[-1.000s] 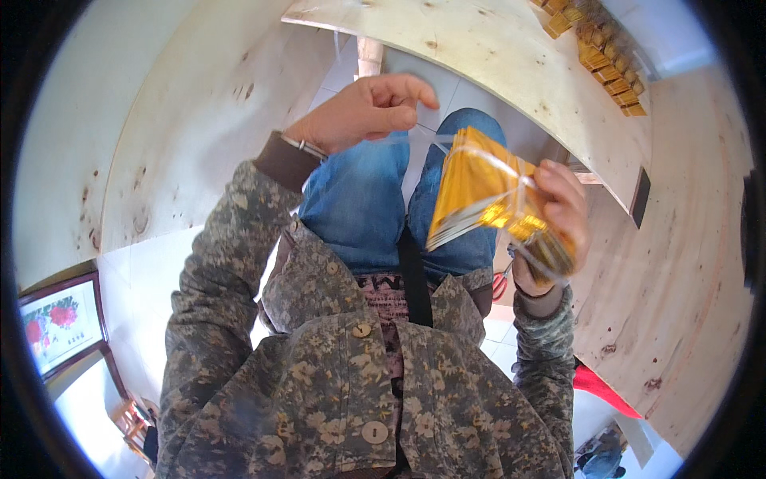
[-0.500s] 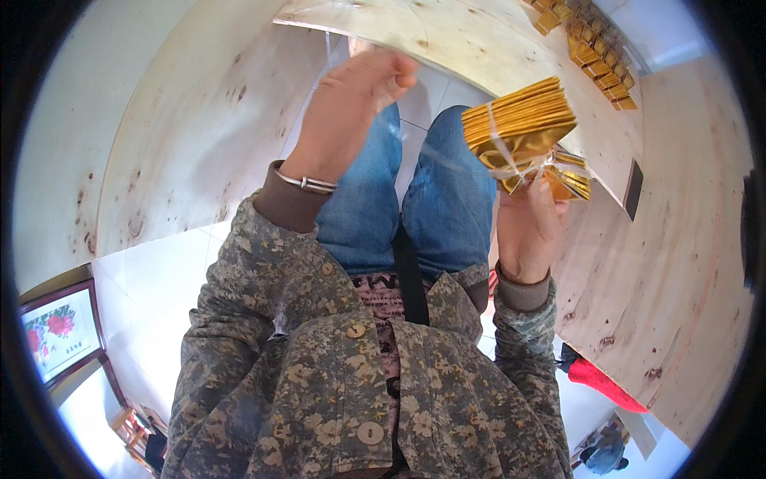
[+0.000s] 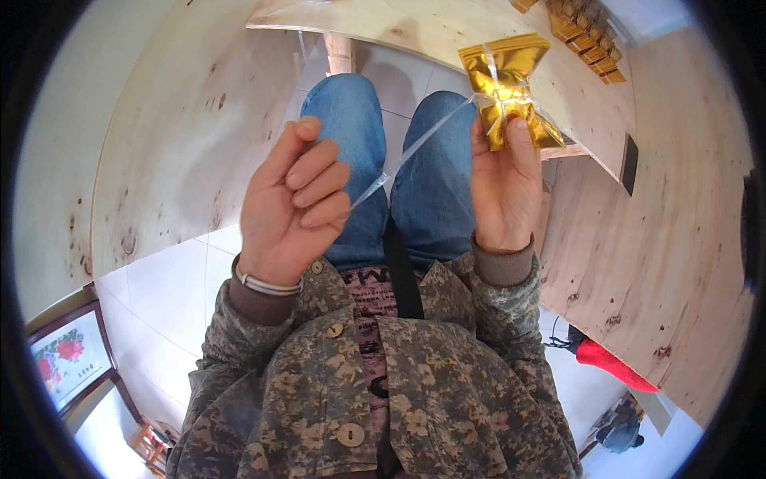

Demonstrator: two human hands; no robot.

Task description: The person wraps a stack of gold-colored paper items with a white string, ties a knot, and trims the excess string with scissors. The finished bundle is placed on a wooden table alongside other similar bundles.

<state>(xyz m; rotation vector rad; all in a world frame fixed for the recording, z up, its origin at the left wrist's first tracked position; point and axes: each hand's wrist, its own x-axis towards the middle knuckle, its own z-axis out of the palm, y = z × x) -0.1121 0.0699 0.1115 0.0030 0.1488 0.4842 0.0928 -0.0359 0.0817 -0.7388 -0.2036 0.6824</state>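
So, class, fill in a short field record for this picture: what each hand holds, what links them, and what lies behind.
left hand: fingers curled, pinching one end of the clear strip
right hand: grips the gold foil bundle
clear strip: stretched taut between both hands, wrapped round the bundle
behind: plywood tabletop, a row of gold packets at its far edge
below: knees in blue jeans

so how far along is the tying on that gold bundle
Partly done: a clear plastic strip already crosses the shiny gold foil bundle, pinching its middle. In hand: the right hand holds the bundle up while the left hand pulls the strip's free end taut. Left: no finished knot is visible. More gold packs sit in a row on the plywood table.
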